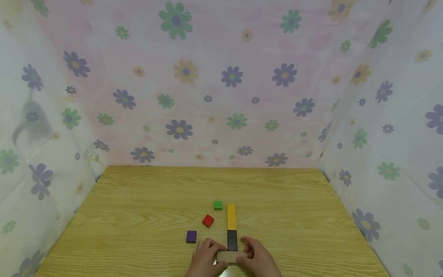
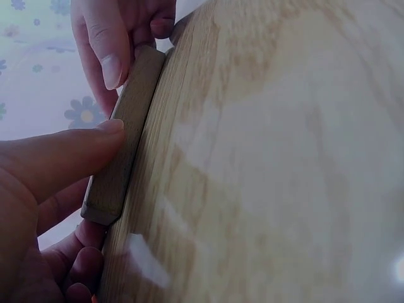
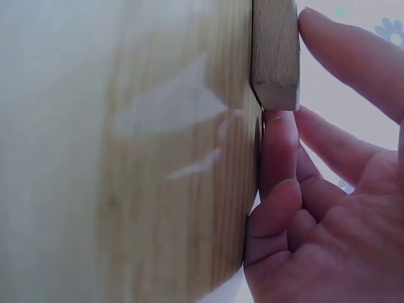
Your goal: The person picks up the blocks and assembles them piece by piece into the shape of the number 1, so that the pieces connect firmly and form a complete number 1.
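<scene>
A plain wooden block (image 1: 226, 256) lies crosswise on the table, its far side up against the near end of a black block (image 1: 232, 240). A long yellow block (image 1: 231, 217) continues in line beyond the black one. My left hand (image 1: 207, 257) holds the wooden block by its left part, thumb on the near side and fingers behind. My right hand (image 1: 258, 258) pinches its right end; in the right wrist view, the thumb is by the block's side (image 3: 276, 47) and fingers curl around the end.
Left of the row lie three small blocks: a green one (image 1: 218, 205), a red one (image 1: 208, 221) turned at an angle, and a purple one (image 1: 191, 236) close to my left hand. Flower-patterned curtains (image 1: 207, 111) enclose the wood-grain table (image 1: 138, 192) at the back and sides.
</scene>
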The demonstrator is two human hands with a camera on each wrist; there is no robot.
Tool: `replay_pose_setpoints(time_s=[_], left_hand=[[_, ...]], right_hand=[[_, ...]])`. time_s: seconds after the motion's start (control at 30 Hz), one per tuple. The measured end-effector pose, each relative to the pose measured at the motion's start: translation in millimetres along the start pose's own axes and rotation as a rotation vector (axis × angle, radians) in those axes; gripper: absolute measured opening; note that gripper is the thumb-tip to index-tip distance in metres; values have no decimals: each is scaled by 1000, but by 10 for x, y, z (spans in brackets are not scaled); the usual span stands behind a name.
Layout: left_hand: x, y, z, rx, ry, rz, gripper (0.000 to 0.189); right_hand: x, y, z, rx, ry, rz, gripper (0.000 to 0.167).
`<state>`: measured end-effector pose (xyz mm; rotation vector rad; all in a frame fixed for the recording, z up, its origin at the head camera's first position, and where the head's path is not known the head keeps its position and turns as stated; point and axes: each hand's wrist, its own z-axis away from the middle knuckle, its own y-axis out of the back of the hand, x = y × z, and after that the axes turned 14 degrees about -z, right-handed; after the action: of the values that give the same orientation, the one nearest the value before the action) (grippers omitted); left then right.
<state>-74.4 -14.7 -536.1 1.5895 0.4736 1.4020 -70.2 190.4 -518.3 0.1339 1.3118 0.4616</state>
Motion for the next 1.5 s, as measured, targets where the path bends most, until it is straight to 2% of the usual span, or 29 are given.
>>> replay_pose_setpoints(time_s=[0.17, 0.53, 0.83, 1.23, 1.5], left_hand=[[-18, -35, -4, 17, -9, -24, 29], [-7, -23, -3, 10, -1, -17, 28], [-18, -26, 0, 19, -11, -14, 27], [-26, -33, 2, 16, -9, -23, 29], [-21, -27, -4, 6, -5, -22, 29]], right_hand=[[1, 1, 16, 3, 14, 10, 52], [18, 26, 30, -30, 70, -9, 43], [13, 38, 15, -61, 62, 21, 40], [-4, 36, 2, -58, 57, 37, 31], [15, 77, -41, -50, 29, 13, 32]])
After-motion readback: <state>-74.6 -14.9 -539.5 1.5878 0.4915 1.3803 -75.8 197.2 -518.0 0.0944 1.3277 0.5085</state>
